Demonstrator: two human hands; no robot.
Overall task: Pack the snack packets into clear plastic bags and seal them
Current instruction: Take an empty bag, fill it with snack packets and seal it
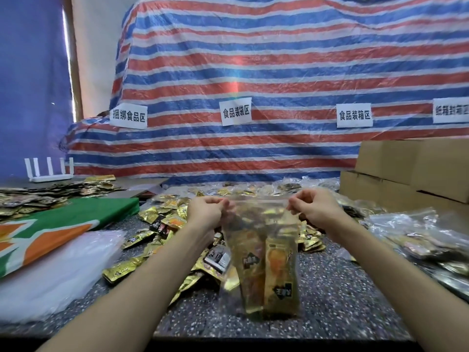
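Head view | left hand and right hand each pinch the top of the clear plastic bag holding gold snack packets | step: sealing, I think | next: press the top strip flat all along

packing workshop | zone signs | cardboard boxes | tarp
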